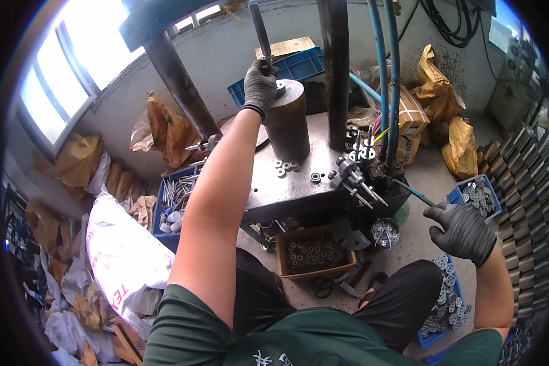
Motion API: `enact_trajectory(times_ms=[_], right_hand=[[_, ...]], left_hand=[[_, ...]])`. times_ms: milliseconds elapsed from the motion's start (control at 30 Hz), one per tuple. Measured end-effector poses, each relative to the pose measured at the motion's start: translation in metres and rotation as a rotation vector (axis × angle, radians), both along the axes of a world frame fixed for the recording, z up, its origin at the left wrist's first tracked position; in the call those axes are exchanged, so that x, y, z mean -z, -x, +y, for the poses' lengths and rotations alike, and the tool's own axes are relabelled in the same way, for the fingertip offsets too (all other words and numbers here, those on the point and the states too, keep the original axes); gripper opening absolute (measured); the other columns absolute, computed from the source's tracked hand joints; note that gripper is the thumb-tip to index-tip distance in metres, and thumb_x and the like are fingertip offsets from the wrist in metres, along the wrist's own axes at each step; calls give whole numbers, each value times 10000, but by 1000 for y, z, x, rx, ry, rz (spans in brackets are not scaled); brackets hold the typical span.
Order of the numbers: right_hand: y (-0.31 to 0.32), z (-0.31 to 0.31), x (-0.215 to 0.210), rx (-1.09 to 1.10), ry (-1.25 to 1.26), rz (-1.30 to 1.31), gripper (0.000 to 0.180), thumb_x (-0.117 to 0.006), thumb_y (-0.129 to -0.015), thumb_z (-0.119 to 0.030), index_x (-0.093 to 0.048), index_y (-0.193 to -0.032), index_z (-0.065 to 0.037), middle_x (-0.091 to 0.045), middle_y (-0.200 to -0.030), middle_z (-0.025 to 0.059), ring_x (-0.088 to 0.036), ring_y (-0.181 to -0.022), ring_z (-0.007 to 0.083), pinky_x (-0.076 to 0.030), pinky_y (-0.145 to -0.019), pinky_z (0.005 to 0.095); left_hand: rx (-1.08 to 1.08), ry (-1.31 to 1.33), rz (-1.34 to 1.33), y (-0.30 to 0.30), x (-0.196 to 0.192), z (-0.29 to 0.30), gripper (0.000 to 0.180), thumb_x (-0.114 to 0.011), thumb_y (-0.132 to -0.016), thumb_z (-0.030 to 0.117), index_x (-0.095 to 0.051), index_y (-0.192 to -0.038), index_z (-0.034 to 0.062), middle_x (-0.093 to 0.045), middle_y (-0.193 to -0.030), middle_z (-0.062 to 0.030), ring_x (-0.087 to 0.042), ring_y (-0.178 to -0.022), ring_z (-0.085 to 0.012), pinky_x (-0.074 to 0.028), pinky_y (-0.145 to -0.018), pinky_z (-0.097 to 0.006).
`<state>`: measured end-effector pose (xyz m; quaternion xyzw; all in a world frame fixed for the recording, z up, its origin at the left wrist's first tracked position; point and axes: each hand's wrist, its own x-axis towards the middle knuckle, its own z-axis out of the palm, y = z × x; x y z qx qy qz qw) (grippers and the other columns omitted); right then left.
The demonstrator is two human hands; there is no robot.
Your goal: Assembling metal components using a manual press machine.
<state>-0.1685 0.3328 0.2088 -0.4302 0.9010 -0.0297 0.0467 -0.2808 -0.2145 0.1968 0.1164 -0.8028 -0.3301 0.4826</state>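
Note:
My left hand (pixel 260 86), in a dark grey glove, is closed round the lower end of an upright metal shaft (pixel 260 32). It is beside a small metal ring (pixel 280 86) on top of a thick steel cylinder (pixel 287 128). The hand hides the shaft's bottom end. The cylinder stands on the press's metal table (pixel 262 189). To the right, my gloved right hand (pixel 462 233) has its fingers curled at the outer end of a lever (pixel 413 192) that runs to the press. Several small rings (pixel 285 166) and one bearing (pixel 315 177) lie on the table.
Press columns (pixel 333 73) and blue hoses (pixel 384 79) rise around the table. Shafts with gears (pixel 355 174) occupy its right corner. A blue bin of shafts (pixel 175 194) is left; a cardboard box of rings (pixel 314 253) sits below. Blue crates of metal discs (pixel 450 302) stand right.

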Motion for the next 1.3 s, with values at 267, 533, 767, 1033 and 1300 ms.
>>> enact_trajectory(times_ms=[267, 533, 767, 1033, 1300], right_hand=[[-22, 33, 54, 45, 176, 33, 259, -647, -768, -135, -734, -996, -47, -714, -918, 183, -696, -832, 383, -565, -774, 464], [-54, 37, 83, 218, 286, 69, 96, -657, -741, -81, -698, -821, -47, -679, -813, 188, -672, -760, 396, -548, -714, 469], [-52, 28, 80, 174, 334, 105, 74, -667, -745, -65, -696, -811, -45, -672, -782, 187, -669, -738, 393, -548, -685, 461], [-49, 26, 78, 216, 371, 94, 67, -666, -753, -57, -691, -812, -38, -675, -789, 184, -671, -739, 390, -549, -695, 451], [-51, 26, 76, 199, 362, 94, 67, -651, -778, -53, -690, -826, -28, -669, -786, 187, -672, -740, 386, -539, -678, 442]], left_hand=[[229, -284, -34, -10, 2, 13, 164, -673, -970, 184, -693, -1083, 67, -700, -883, -86, -627, -777, -186, -532, -817, -356], [172, -167, -56, -8, 6, 15, 193, -648, -998, 164, -686, -1142, 42, -680, -906, -40, -623, -803, -132, -553, -754, -283], [92, -38, -40, -13, 7, 13, 239, -631, -988, 238, -681, -1125, 48, -735, -1001, -188, -694, -928, -356, -518, -837, -407], [65, -65, -56, -15, 5, 14, 283, -657, -984, 232, -698, -1165, 19, -751, -963, -123, -666, -834, -190, -519, -809, -320], [45, -52, -80, -21, 2, 20, 290, -658, -975, 245, -707, -1171, 38, -761, -1018, -133, -705, -902, -218, -532, -851, -328]])
